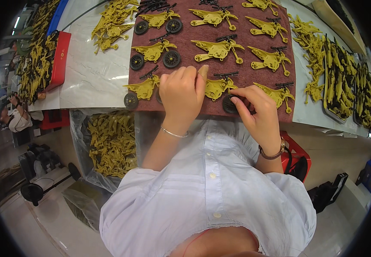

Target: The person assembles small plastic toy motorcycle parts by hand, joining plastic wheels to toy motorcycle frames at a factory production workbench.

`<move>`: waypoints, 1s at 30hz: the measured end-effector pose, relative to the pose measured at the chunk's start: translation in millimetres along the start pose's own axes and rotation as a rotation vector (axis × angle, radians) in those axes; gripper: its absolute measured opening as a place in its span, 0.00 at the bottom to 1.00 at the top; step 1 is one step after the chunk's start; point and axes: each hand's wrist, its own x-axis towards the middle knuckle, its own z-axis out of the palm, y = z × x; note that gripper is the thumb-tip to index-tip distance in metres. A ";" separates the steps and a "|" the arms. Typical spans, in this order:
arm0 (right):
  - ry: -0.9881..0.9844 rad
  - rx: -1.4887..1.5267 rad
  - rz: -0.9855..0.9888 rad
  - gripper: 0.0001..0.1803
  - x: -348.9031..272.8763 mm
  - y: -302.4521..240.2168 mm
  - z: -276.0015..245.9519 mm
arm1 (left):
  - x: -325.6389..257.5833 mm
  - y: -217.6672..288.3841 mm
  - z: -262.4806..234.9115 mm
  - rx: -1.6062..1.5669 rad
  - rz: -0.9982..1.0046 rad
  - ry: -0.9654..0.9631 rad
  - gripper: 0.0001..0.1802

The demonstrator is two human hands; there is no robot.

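Observation:
Yellow toy motorcycle bodies with black handlebars lie in rows on a brownish-red towel (185, 30). My right hand (260, 107) pinches a black spoked wheel (229, 104) against the front end of the nearest middle-column motorcycle body (214, 89). Over that body's left end is my left hand (181, 92), closed with its fingers curled; whatever it holds is hidden. Partly behind the left hand lies a motorcycle body (141, 90) with a black wheel (131, 100) at its left end. Two farther bodies in the left column have black wheels at both ends.
Piles of yellow parts (110, 25) lie left of the towel, with more (312, 51) on the right beside loaded black trays (339, 81). A red bin (61, 60) stands at far left. Below the table edge is a plastic-lined box of yellow parts (112, 141).

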 end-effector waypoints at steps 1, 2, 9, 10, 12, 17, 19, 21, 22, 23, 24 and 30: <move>0.002 -0.005 -0.001 0.07 0.0 0.5 0.0 | -0.4 -0.3 -1.5 0.000 0.001 -0.002 0.17; 0.004 -0.009 -0.002 0.07 0.2 1.1 0.0 | -1.0 -1.2 -5.1 -0.008 -0.011 -0.003 0.16; 0.035 -0.019 -0.026 0.08 -0.3 3.2 3.1 | 0.5 -3.1 -8.8 -0.069 -0.059 -0.031 0.17; 0.070 -0.011 -0.020 0.08 0.0 0.9 2.4 | 0.5 -2.7 -7.7 -0.069 -0.059 -0.031 0.17; 0.107 -0.004 -0.013 0.09 0.5 -2.6 0.7 | -0.1 -1.9 -6.3 0.018 -0.036 -0.024 0.17; 0.198 0.036 -0.095 0.08 -1.4 -5.0 -0.8 | -2.5 -8.3 -8.1 0.086 -0.024 0.018 0.15; 0.189 0.051 -0.098 0.08 -1.2 -3.9 1.7 | -1.9 -10.1 -6.4 0.106 -0.035 0.016 0.15; 0.179 0.065 -0.099 0.08 -1.1 -3.1 3.4 | -1.1 -9.9 -3.7 0.137 -0.039 0.005 0.13; 0.175 0.062 -0.107 0.08 -0.6 -2.9 3.6 | -0.5 -9.5 -3.5 0.138 -0.040 0.005 0.13; 0.170 0.058 -0.114 0.08 0.1 -2.8 3.7 | 0.5 -9.0 -3.7 0.135 -0.042 0.022 0.13; 0.173 0.056 -0.112 0.08 0.3 -2.6 2.6 | 2.4 -7.9 -3.1 0.128 -0.041 0.036 0.13; 0.216 0.015 -0.152 0.11 16.0 -10.1 -21.7 | 13.4 -24.0 -35.7 0.086 -0.126 0.209 0.08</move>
